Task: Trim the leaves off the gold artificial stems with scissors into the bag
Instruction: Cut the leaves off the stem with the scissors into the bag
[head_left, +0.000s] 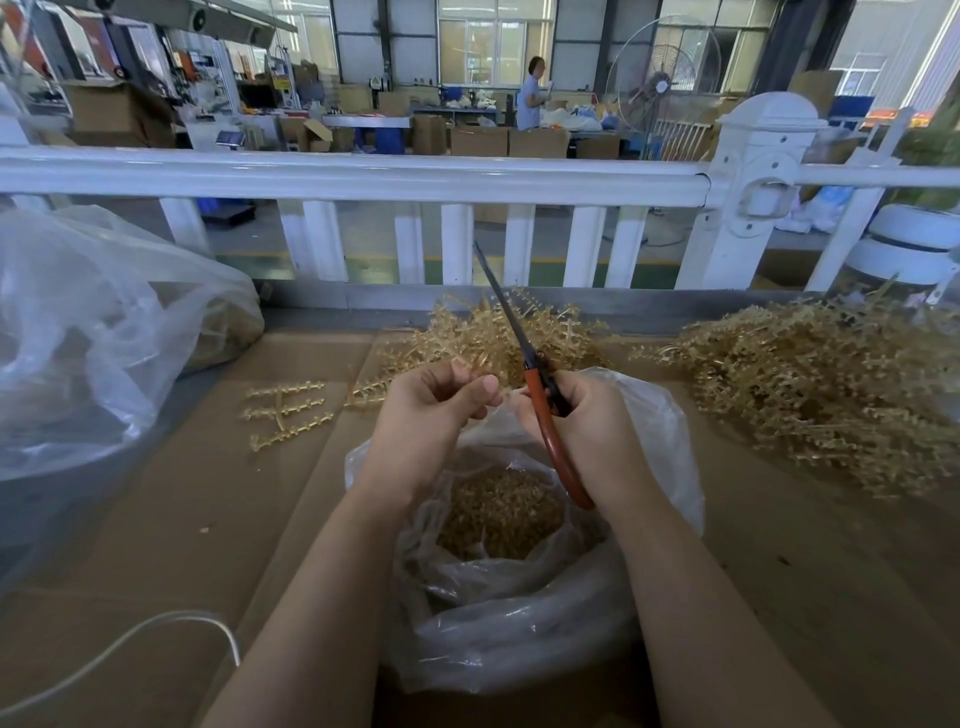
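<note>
Behind the bench runs a white railing (363, 176), and past it a workshop hall with cartons, a standing fan (662, 83) and one person far off. No writing is readable. Flat brown cardboard (182, 519) covers the bench. Right hand (582, 421) grips the scissors (524, 364) by their orange handle, thin dark blades together and pointing up and away. Left hand (431, 410) has curled fingers pinching a small gold piece, close beside the right hand. Under both hands stands the clear crinkled bag (519, 623), open, with gold cut leaves inside. Spiky gold stems (810, 374) lie heaped at right and behind the hands; one trimmed stem (285, 413) lies at left. A second plastic bag (93, 332) sits far left.
</note>
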